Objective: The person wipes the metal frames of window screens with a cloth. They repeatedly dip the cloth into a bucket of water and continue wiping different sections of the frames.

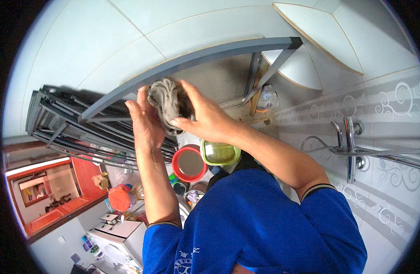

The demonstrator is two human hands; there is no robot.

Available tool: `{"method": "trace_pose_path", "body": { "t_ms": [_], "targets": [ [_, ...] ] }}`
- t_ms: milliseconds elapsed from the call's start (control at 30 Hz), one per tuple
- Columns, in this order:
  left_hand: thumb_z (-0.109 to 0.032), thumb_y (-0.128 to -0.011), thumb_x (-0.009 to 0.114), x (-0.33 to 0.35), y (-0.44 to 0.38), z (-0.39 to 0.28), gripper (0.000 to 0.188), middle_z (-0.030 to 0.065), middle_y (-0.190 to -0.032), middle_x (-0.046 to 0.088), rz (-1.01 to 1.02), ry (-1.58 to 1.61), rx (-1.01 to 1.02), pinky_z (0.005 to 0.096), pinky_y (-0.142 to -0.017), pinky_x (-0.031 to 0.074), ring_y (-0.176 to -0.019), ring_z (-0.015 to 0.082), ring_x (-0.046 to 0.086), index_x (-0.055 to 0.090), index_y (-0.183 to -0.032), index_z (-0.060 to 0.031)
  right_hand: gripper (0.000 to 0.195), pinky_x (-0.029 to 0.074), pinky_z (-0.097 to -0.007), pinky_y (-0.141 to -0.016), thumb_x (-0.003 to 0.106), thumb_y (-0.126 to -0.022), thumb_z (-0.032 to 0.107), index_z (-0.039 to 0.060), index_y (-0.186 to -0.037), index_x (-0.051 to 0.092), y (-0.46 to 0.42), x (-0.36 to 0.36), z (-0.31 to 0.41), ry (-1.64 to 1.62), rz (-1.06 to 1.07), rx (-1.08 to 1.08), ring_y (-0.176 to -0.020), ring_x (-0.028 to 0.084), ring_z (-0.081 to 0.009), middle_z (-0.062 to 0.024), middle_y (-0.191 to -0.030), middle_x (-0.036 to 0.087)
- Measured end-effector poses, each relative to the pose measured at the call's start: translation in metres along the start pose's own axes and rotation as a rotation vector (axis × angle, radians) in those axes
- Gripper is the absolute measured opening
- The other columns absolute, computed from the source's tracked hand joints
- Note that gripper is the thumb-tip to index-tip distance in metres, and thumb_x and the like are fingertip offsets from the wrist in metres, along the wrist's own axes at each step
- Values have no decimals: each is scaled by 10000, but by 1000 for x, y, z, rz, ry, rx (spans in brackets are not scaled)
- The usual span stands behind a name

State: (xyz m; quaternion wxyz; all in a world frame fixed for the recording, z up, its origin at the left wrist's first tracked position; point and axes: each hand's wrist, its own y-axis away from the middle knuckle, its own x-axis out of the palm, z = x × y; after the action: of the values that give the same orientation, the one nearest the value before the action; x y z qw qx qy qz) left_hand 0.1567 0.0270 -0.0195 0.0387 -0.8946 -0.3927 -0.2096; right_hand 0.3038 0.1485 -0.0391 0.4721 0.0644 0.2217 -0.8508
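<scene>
A crumpled grey cloth [167, 101] is bunched up between my hands, in front of a grey metal frame [210, 56]. My right hand [208, 114] grips it from the right, with the thumb across its lower part. On the other side my left hand [148, 123] bears against it; the fingers reach partly behind the cloth and the thumb stands apart. Below the hands is a red bucket [175, 169] with murky grey liquid in it. A green plastic basin [238, 159] sits beside the bucket, partly behind my right forearm.
Dark metal frames [93, 120] lean stacked at the left. A chrome shower mixer [349, 147] with a hose juts from the tiled wall [395, 137] at right. A plastic bag [268, 97] lies near the frame's leg. A red-covered container [120, 198] and a washbasin [114, 253] are lower left.
</scene>
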Motion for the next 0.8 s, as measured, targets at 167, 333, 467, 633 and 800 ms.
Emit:
{"method": "trace_pose_path", "body": {
  "t_ms": [167, 333, 467, 633, 800],
  "targets": [
    [-804, -982, 316, 22, -1, -9, 945, 166, -1541, 491, -137, -117, -93, 464, -1179, 349, -1415, 337, 461, 429, -1541, -50, 223, 500, -350, -665, 644, -964, 160, -21, -1091, 615, 9, 5, -29, -237, 101, 302, -777, 608, -146, -123, -949, 695],
    [-859, -937, 323, 18, 5, -15, 1039, 201, -1582, 419, -113, -306, -174, 537, -1083, 430, -1397, 375, 467, 303, -1604, -62, 308, 485, -311, -631, 571, -939, 144, -41, -1181, 622, 72, -51, -51, -514, 44, 567, -755, 570, -110, -85, -974, 673],
    [-845, -949, 313, 9, 5, -10, 981, 178, -1388, 603, -11, -309, -191, 453, -972, 547, -1208, 294, 631, 352, -1584, -98, 458, 583, -425, -934, 492, -933, 165, -27, -1342, 564, 136, -123, -67, -1020, -187, 659, -1051, 694, -254, -166, -1191, 682],
    [-757, -962, 472, 18, 0, -9, 938, 203, -1401, 603, 84, 73, -45, 487, -1048, 539, -1268, 342, 620, 373, -1568, -48, 399, 557, -384, -975, 482, -917, 86, 4, -1295, 581, 125, -199, -20, -1188, -476, 577, -1060, 642, -213, -118, -1175, 637],
    [-569, -986, 625, 41, -17, -3, 685, 217, -1348, 639, 34, 305, 31, 408, -921, 631, -1155, 298, 691, 572, -1389, -18, 307, 568, -375, -937, 528, -919, 61, 15, -1213, 602, 109, -213, -19, -961, -516, 387, -982, 668, -213, -90, -1080, 664]
  ]
}}
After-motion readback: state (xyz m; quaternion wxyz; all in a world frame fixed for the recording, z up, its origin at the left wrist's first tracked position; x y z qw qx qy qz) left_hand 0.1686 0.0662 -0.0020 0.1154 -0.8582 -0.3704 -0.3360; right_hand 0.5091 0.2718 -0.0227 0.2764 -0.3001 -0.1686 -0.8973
